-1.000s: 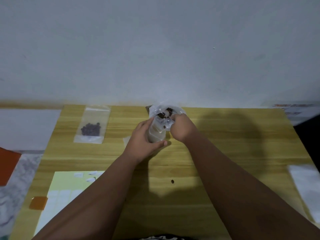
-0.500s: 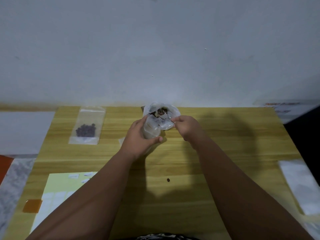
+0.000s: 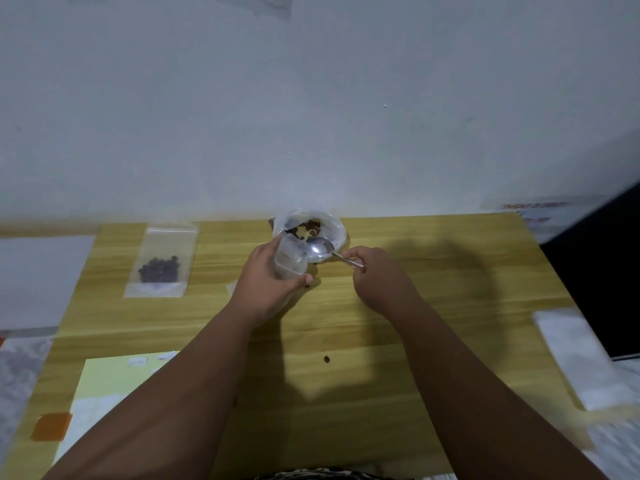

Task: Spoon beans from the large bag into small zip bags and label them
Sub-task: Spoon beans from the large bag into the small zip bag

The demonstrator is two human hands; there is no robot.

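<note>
From where I stand, little clothing shows on the person, mostly two bare arms. The left forearm (image 3: 180, 386) comes in from 7 o'clock, uncovered from the edge of view to the wrist, broad below and tapering upward. The right forearm (image 3: 467, 368), from 5 o'clock, is uncovered the same way, wide near the edge and slim at the wrist. The left hand (image 3: 266, 282) is bare, with a short, rounded thumbnail (image 3: 308, 279). The right hand (image 3: 377, 282) is bare too. At 6 o'clock, along the bottom edge, a thin strip of dark cloth with a pale mottled pattern (image 3: 322, 474) peeks in; which garment it belongs to I cannot tell.
</note>
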